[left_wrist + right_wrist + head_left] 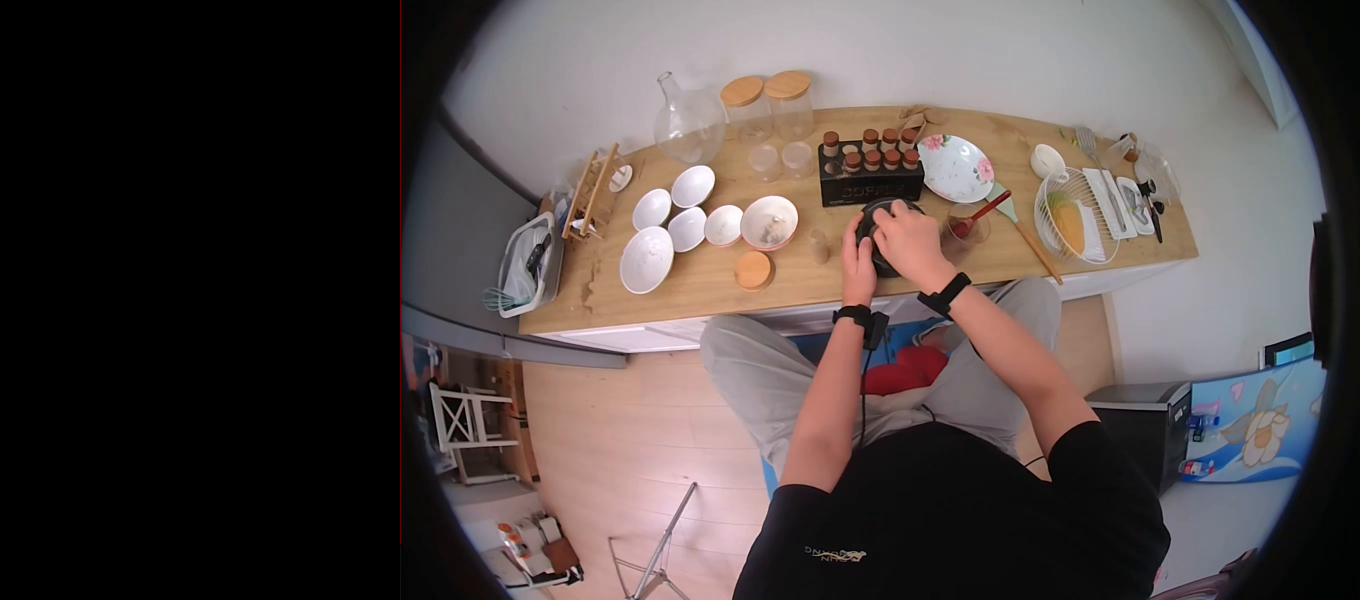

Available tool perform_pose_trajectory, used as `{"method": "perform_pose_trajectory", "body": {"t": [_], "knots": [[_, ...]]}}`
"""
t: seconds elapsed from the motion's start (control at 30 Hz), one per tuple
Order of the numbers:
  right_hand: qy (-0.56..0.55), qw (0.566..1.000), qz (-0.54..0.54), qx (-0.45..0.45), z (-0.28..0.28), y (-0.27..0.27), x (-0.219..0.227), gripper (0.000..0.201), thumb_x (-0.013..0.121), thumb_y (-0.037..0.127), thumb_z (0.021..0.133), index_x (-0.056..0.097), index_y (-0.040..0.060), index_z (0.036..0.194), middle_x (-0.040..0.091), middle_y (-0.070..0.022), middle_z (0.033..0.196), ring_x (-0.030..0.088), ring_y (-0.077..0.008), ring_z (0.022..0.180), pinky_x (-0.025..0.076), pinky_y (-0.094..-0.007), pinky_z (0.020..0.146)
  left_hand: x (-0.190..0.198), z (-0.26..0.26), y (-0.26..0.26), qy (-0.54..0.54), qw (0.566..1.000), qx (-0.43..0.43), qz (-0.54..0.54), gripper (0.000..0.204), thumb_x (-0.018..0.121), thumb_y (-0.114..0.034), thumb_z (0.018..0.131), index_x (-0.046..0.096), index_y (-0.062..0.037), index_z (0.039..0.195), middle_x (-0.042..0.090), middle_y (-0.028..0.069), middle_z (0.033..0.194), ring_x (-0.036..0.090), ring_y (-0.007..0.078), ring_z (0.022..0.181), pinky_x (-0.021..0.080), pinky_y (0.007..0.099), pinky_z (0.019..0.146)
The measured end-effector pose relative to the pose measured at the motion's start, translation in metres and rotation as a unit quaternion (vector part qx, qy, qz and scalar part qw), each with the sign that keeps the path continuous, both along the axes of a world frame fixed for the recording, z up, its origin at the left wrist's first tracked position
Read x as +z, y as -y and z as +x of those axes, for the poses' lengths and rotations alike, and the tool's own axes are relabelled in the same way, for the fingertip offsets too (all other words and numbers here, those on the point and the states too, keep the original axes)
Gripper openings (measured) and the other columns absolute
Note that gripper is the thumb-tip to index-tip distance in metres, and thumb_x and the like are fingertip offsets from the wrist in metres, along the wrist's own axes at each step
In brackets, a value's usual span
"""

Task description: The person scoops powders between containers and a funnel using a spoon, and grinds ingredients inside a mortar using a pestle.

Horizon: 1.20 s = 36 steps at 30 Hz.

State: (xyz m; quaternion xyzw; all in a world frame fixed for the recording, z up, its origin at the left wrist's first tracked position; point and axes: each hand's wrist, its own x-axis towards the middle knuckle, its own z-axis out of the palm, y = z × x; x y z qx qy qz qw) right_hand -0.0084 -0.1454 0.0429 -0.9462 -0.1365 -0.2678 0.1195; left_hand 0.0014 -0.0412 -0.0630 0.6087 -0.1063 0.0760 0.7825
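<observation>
Both hands are on a round black vessel [887, 266] at the counter's front edge, in the head view. My left hand [858, 264] grips its left side, fingers reaching up along the wall. Over the top lies my right hand [908, 240], its fingers bent down onto the vessel and covering most of it. I cannot tell whether a separate piece sits under those fingers. Just right of the hands stands a clear cup [966, 232] with a red-handled utensil [981, 214] leaning in it. Both wrist views are black.
Behind the hands is a black rack [870, 187] of cork-topped tubes, beside a floral plate [956, 168]. White bowls [646, 260], a wooden lid [754, 271] and a small bottle [819, 247] stand left. To the right are a wooden-handled spatula [1036, 249] and a wire basket [1048, 232].
</observation>
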Motion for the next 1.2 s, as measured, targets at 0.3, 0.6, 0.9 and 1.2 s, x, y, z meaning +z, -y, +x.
{"method": "perform_pose_trajectory", "body": {"t": [0.3, 0.6, 0.9, 1.2], "knots": [[-0.048, 0.994, 0.08, -0.061, 0.032, 0.024, -0.008, 0.006, 0.064, 0.016, 0.078, 0.062, 0.0107, 0.081, 0.061, -0.0104, 0.077, 0.064, -0.0332, 0.069, 0.052, -0.0429, 0.06, 0.012, -0.005, -0.002, -0.002, 1.0, 0.017, 0.022, 0.043, 0.042, -0.007, 0.095, 0.044, 0.002, 0.137, 0.05, 0.0155, 0.136, 0.046, 0.0249, 0.126, 0.032, 0.0324, 0.108], [0.006, 1.0, 0.018, -0.003, -0.006, 0.008, 0.0, 0.008, 0.064, 0.015, 0.076, 0.061, 0.01, 0.082, 0.056, -0.0109, 0.079, 0.063, -0.0311, 0.064, 0.051, -0.0414, 0.055, 0.004, -0.002, 0.001, -0.011, 1.0, 0.003, -0.015, 0.042, 0.042, -0.008, 0.095, 0.044, 0.0023, 0.136, 0.05, 0.0148, 0.136, 0.046, 0.026, 0.126, 0.032, 0.0331, 0.108], [-0.043, 0.996, 0.051, -0.066, 0.034, 0.017, -0.009, 0.008, 0.065, 0.016, 0.077, 0.061, 0.0101, 0.081, 0.061, -0.0108, 0.077, 0.064, -0.0332, 0.07, 0.052, -0.0442, 0.06, 0.008, -0.004, -0.001, -0.002, 0.999, 0.022, 0.029, 0.043, 0.042, -0.008, 0.095, 0.044, 0.0022, 0.136, 0.05, 0.0154, 0.136, 0.046, 0.0255, 0.126, 0.032, 0.0324, 0.108], [-0.024, 0.998, 0.041, -0.028, -0.005, 0.014, -0.002, 0.008, 0.063, 0.015, 0.078, 0.061, 0.0092, 0.083, 0.059, -0.0114, 0.077, 0.063, -0.0313, 0.065, 0.052, -0.0419, 0.055, -0.002, 0.001, 0.001, 0.007, 1.0, 0.015, 0.005, 0.042, 0.042, -0.009, 0.096, 0.044, 0.0029, 0.136, 0.049, 0.016, 0.137, 0.045, 0.0258, 0.128, 0.031, 0.0331, 0.109]]}}
